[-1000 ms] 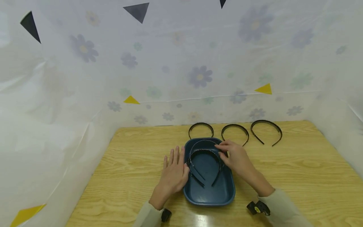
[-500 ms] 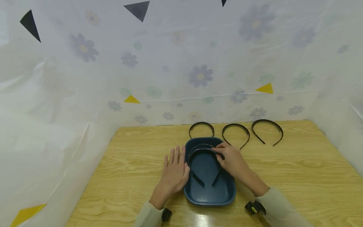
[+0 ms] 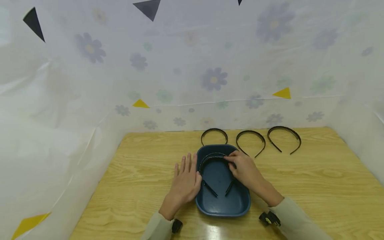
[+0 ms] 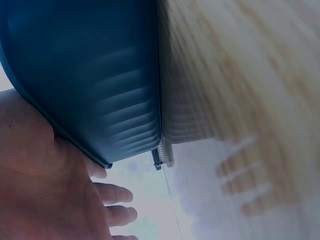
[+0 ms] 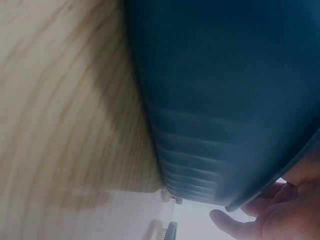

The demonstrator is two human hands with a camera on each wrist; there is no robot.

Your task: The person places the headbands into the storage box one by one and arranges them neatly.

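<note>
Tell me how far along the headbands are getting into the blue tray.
Done: headbands already lie in the blue tray. In hand: the right hand holds the top headband there, and the left hand rests against the tray's side. Left: three headbands on the table.

A staged recording booth, not a lived-in room. A wooden desk is enclosed on three sides by translucent flower-printed sheeting bearing black and yellow triangular markers. Identical headbands lie in a row at the desk's back edge.
</note>
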